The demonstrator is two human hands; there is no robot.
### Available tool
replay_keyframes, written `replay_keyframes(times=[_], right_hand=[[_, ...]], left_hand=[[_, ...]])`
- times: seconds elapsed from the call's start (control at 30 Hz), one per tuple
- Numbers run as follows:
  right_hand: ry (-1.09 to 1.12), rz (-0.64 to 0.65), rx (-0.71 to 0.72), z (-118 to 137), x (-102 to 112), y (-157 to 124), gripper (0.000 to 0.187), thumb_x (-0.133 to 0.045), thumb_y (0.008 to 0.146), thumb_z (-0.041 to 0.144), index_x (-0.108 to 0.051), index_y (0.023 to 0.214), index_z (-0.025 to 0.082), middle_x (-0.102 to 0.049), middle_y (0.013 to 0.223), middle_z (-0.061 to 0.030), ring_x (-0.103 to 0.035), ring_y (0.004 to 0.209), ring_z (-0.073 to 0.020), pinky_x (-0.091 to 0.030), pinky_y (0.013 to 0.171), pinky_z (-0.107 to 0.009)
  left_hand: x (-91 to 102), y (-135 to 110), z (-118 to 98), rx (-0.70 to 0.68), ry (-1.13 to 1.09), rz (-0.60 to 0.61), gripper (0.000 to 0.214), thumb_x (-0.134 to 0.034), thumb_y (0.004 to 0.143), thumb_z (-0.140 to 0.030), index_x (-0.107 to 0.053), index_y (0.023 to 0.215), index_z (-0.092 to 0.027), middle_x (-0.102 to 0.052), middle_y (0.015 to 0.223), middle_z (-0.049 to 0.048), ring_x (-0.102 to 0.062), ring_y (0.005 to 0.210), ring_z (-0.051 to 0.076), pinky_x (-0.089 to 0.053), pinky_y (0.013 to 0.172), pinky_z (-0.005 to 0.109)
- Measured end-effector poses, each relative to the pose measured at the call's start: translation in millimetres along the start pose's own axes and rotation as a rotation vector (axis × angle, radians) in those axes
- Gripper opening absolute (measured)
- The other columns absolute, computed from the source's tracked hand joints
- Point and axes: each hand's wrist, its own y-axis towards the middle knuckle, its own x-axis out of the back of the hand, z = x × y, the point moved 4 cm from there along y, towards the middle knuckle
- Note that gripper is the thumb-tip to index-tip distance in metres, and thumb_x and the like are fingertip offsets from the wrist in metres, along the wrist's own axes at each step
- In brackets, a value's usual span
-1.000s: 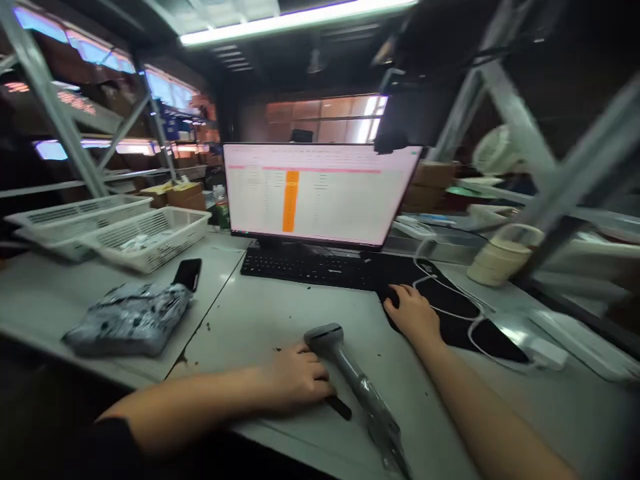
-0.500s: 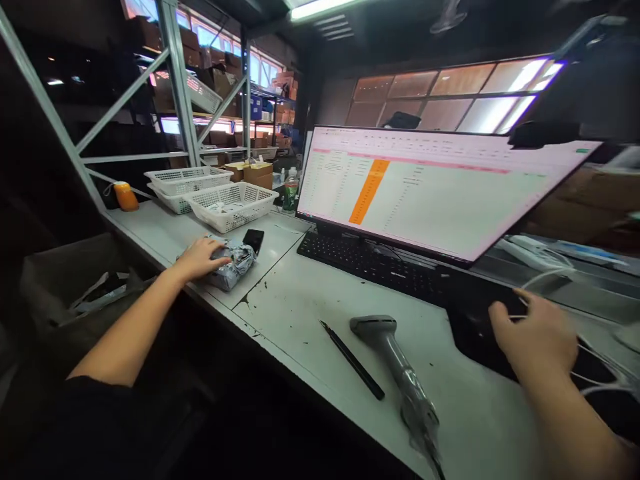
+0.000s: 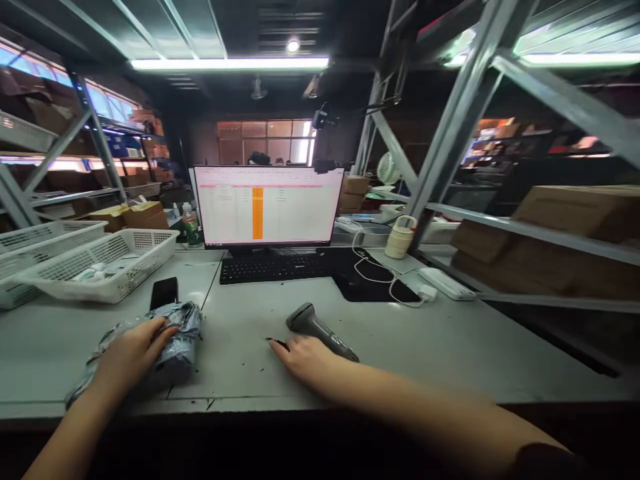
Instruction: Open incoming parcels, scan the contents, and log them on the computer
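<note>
A crumpled grey plastic parcel (image 3: 181,333) lies on the left of the desk, and my left hand (image 3: 133,350) grips it from above with bent fingers. My right hand (image 3: 303,357) is closed over a slim black pen-shaped tool (image 3: 279,343); its thin tip sticks out past the fingers, while most of its shaft is hidden. Right behind that hand lies a grey barcode scanner (image 3: 313,323), partly covered by the wrist. A black phone (image 3: 164,292) rests just beyond the parcel.
White plastic baskets (image 3: 117,267) stand at the left. A monitor (image 3: 270,213) with a spreadsheet and a black keyboard (image 3: 273,268) are at the back. A black mouse pad (image 3: 360,283), white cable, power strip (image 3: 447,283) and cream cup (image 3: 400,239) are to the right, beside a metal rack.
My right hand has left the mouse pad area and come to the middle of the desk, closing on the black tool. My left hand stays on the parcel. The view has turned right and levelled.
</note>
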Motion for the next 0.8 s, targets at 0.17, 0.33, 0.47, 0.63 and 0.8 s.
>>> replay_keyframes(times=[0.17,0.33,0.47,0.63,0.8], right_hand=[[0.157,0.084,-0.226,-11.8,-18.3,8.5,0.058,-0.051,0.084,0.002,-0.054,0.141,0.012,-0.070,0.107,-0.0158,-0.072,0.090,-0.0282,-0.055,0.070,-0.035],[0.705,-0.171,-0.379,-34.8,2.5,-7.5,0.053,-0.050,0.087,0.012,-0.058,0.139,0.018,-0.066,0.128,-0.0128,-0.065,0.109,-0.0246,-0.050,0.094,-0.036],[1.147,-0.294,-0.393,-37.1,26.5,-20.6,0.033,-0.049,0.098,0.031,-0.066,0.124,0.022,-0.070,0.107,-0.0058,-0.063,0.098,-0.0205,-0.049,0.088,-0.035],[1.241,-0.331,-0.364,-68.6,31.3,-14.7,0.052,-0.053,0.098,0.052,-0.056,0.140,0.021,-0.067,0.109,-0.0068,-0.061,0.097,-0.0203,-0.049,0.087,-0.035],[0.821,-0.283,-0.725,-150.8,-31.1,-37.8,0.044,-0.048,0.098,0.025,-0.059,0.138,0.012,-0.065,0.124,-0.0165,-0.064,0.107,-0.0235,-0.046,0.100,-0.037]], left_hand=[[9.3,-0.7,-54.1,-0.271,-0.127,-0.103,0.045,-0.039,0.103,-0.055,-0.061,0.080,-0.024,-0.067,0.069,-0.0019,-0.064,0.060,0.017,-0.037,0.056,0.027],[12.0,-1.7,-85.0,-0.519,-0.102,-0.244,0.044,-0.036,0.109,-0.043,-0.060,0.080,-0.020,-0.063,0.073,-0.0010,-0.059,0.055,0.012,-0.034,0.056,0.026],[-0.7,-2.0,-104.8,-0.648,-0.081,-0.160,0.040,-0.037,0.109,-0.035,-0.058,0.078,-0.020,-0.063,0.070,-0.0014,-0.059,0.056,0.012,-0.032,0.056,0.028],[-15.1,0.4,-133.1,-0.625,0.053,0.110,0.031,-0.056,0.101,-0.042,-0.060,0.078,-0.020,-0.070,0.073,0.0010,-0.064,0.063,0.018,-0.027,0.057,0.031],[-21.7,-5.6,-140.6,-0.438,0.076,0.334,0.035,-0.071,0.089,-0.052,-0.061,0.078,-0.021,-0.074,0.081,0.0023,-0.068,0.073,0.022,-0.027,0.059,0.030]])
